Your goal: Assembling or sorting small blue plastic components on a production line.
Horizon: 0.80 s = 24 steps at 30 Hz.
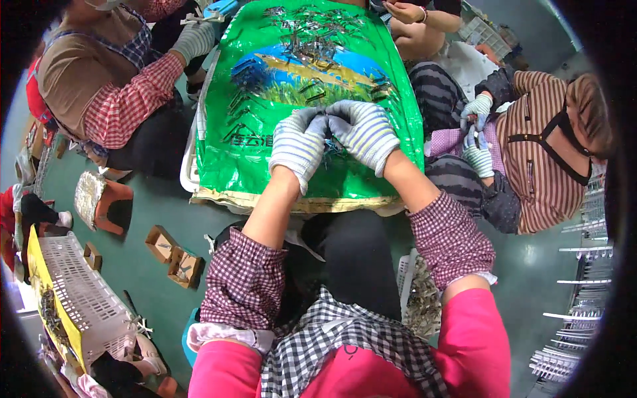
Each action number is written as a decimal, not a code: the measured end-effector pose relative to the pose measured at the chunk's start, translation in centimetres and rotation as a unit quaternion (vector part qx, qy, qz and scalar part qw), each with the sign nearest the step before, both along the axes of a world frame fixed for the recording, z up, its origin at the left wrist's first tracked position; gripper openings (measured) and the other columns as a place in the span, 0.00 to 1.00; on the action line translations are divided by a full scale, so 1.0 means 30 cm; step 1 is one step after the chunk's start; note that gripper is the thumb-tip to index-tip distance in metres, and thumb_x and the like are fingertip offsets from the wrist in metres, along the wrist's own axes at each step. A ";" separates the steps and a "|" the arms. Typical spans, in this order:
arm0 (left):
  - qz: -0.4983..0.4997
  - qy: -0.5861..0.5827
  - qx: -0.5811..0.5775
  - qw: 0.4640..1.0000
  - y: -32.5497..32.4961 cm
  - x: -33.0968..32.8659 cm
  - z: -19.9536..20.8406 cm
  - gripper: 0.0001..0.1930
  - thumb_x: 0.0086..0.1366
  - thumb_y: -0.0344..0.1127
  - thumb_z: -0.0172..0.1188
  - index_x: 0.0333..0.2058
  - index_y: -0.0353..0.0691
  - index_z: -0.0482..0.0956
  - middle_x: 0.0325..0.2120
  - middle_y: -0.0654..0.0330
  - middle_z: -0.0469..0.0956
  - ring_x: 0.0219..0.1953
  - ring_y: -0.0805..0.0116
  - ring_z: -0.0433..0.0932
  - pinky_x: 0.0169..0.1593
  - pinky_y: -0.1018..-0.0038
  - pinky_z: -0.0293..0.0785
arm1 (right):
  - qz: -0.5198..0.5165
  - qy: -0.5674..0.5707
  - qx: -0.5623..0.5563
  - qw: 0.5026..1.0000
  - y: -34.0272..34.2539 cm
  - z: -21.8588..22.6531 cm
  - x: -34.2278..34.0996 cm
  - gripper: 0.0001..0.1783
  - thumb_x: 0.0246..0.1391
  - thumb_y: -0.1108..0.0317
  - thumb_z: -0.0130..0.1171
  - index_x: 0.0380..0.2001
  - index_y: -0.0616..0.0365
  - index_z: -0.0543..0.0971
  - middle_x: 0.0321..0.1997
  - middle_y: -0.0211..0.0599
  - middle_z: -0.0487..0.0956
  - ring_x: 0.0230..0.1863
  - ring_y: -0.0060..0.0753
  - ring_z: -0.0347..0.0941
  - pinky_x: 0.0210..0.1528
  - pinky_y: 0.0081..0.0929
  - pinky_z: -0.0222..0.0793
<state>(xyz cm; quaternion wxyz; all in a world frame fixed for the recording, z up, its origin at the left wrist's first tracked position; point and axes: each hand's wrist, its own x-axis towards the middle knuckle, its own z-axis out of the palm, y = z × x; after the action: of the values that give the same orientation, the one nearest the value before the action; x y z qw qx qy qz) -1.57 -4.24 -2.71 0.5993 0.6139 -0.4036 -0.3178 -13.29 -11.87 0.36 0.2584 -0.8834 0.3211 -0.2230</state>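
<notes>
Both my hands wear knitted white gloves with blue and yellow stripes. My left hand (pixel 296 147) and my right hand (pixel 365 136) meet over a green printed plastic sack (pixel 245 176) spread as a work surface. Fingers and thumbs are pinched together, tip to tip. Something small and dark shows between them, mostly hidden by the gloves, and its kind cannot be made out. A few dark thin pieces lie on the sack just below my hands. Farther up, a heap of small dark metal pieces (pixel 322 50) covers the sack, with others scattered toward its sides.
A co-worker in a checked sleeve (pixel 129 99) sits at the left, another in a striped top (pixel 541 132) at the right. On the floor are small cardboard boxes (pixel 184 266), a stool (pixel 109 205) and a white crate (pixel 86 285). A basket of metal pieces (pixel 423 302) stands beside my leg.
</notes>
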 end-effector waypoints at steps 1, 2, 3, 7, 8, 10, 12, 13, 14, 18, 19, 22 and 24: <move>-0.002 0.003 -0.021 1.000 0.002 0.002 -0.002 0.14 0.59 0.34 0.53 0.38 0.30 0.77 0.28 0.53 0.79 0.29 0.73 0.76 0.36 0.76 0.72 | 0.000 -0.007 0.001 1.000 0.002 0.001 0.000 0.11 0.47 0.66 0.56 0.32 0.61 0.79 0.29 0.47 0.79 0.29 0.40 0.75 0.35 0.31 0.71; -0.002 0.022 -0.001 1.000 0.005 0.003 -0.003 0.13 0.59 0.33 0.53 0.39 0.30 0.77 0.30 0.55 0.79 0.30 0.73 0.75 0.36 0.78 0.73 | 0.010 -0.027 -0.002 1.000 0.003 0.001 0.000 0.12 0.46 0.63 0.55 0.30 0.58 0.80 0.29 0.49 0.78 0.31 0.48 0.75 0.36 0.35 0.71; 0.000 0.040 0.023 0.999 0.010 0.004 -0.001 0.13 0.60 0.32 0.54 0.41 0.31 0.76 0.31 0.57 0.78 0.32 0.74 0.75 0.37 0.79 0.73 | 0.003 -0.033 0.005 0.999 0.004 -0.003 0.002 0.11 0.46 0.63 0.55 0.30 0.58 0.80 0.28 0.48 0.78 0.30 0.47 0.75 0.36 0.35 0.71; -0.038 0.194 0.009 0.980 0.029 0.004 0.020 0.12 0.60 0.31 0.53 0.41 0.31 0.76 0.31 0.58 0.78 0.30 0.73 0.77 0.35 0.78 0.75 | -0.006 -0.063 0.075 0.995 -0.001 -0.021 0.004 0.11 0.46 0.64 0.58 0.29 0.61 0.79 0.27 0.46 0.79 0.27 0.39 0.76 0.34 0.31 0.71; -0.039 0.197 0.005 0.980 0.036 0.008 0.030 0.12 0.60 0.31 0.53 0.41 0.31 0.76 0.31 0.58 0.78 0.30 0.73 0.77 0.35 0.78 0.75 | -0.001 -0.065 0.070 0.995 -0.003 -0.020 0.000 0.11 0.46 0.64 0.58 0.29 0.61 0.79 0.27 0.46 0.79 0.27 0.39 0.76 0.34 0.31 0.71; -0.091 0.283 0.025 0.955 0.046 0.016 0.051 0.12 0.61 0.31 0.52 0.41 0.31 0.75 0.31 0.57 0.78 0.31 0.71 0.77 0.35 0.77 0.76 | 0.004 -0.128 0.219 0.967 -0.009 -0.007 -0.006 0.11 0.46 0.65 0.61 0.28 0.63 0.79 0.25 0.40 0.80 0.26 0.28 0.75 0.33 0.27 0.70; -0.110 0.303 0.021 0.946 0.048 0.016 0.068 0.13 0.62 0.30 0.51 0.43 0.30 0.74 0.33 0.55 0.78 0.31 0.68 0.78 0.34 0.75 0.76 | 0.022 -0.173 0.274 0.946 -0.021 0.025 -0.042 0.09 0.47 0.69 0.61 0.30 0.65 0.79 0.28 0.34 0.80 0.26 0.22 0.73 0.32 0.23 0.70; -0.105 0.330 0.015 0.938 0.047 0.015 0.074 0.13 0.62 0.30 0.50 0.43 0.29 0.73 0.33 0.54 0.78 0.32 0.67 0.78 0.34 0.75 0.76 | 0.024 -0.223 0.346 0.911 -0.023 0.040 -0.059 0.08 0.47 0.70 0.61 0.30 0.64 0.79 0.28 0.34 0.80 0.26 0.22 0.73 0.33 0.22 0.70; -0.107 0.361 -0.007 0.926 0.045 0.011 0.078 0.14 0.62 0.30 0.50 0.44 0.28 0.71 0.34 0.53 0.77 0.32 0.66 0.78 0.33 0.75 0.76 | 0.033 -0.269 0.421 0.865 -0.022 0.051 -0.078 0.07 0.48 0.71 0.60 0.31 0.64 0.79 0.29 0.33 0.80 0.27 0.22 0.73 0.33 0.22 0.71; -0.103 0.357 0.014 0.928 0.026 -0.011 0.076 0.14 0.63 0.31 0.50 0.43 0.27 0.70 0.33 0.52 0.77 0.28 0.65 0.78 0.32 0.74 0.78 | 0.048 -0.261 0.430 0.863 -0.014 0.046 -0.082 0.10 0.48 0.71 0.61 0.34 0.64 0.79 0.31 0.34 0.80 0.34 0.22 0.74 0.41 0.22 0.70; -0.103 0.354 0.014 0.930 0.023 -0.011 0.076 0.14 0.63 0.31 0.50 0.43 0.27 0.70 0.33 0.52 0.77 0.28 0.65 0.78 0.32 0.74 0.78 | 0.051 -0.231 0.370 0.898 -0.010 0.038 -0.087 0.11 0.47 0.71 0.62 0.36 0.63 0.79 0.32 0.33 0.80 0.37 0.23 0.74 0.44 0.22 0.69; -0.099 0.368 0.018 0.924 0.014 -0.014 0.072 0.14 0.62 0.31 0.50 0.43 0.27 0.70 0.32 0.52 0.77 0.28 0.66 0.78 0.31 0.73 0.78 | 0.046 -0.252 0.368 0.894 -0.016 0.003 -0.085 0.11 0.46 0.71 0.63 0.35 0.62 0.80 0.34 0.33 0.79 0.38 0.23 0.74 0.45 0.22 0.69; -0.088 0.368 0.004 0.926 0.012 -0.018 0.069 0.13 0.62 0.31 0.51 0.42 0.27 0.71 0.30 0.53 0.77 0.27 0.68 0.77 0.31 0.74 0.78 | 0.055 -0.261 0.380 0.886 -0.027 -0.017 -0.089 0.11 0.46 0.71 0.63 0.35 0.62 0.80 0.36 0.33 0.79 0.39 0.23 0.73 0.46 0.22 0.68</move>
<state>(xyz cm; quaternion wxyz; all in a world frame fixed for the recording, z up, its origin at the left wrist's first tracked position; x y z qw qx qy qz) -2.12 -3.90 -0.63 0.6729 0.4181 -0.2064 -0.5743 -15.96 -12.67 -0.14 0.6608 -0.6437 0.2531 -0.2915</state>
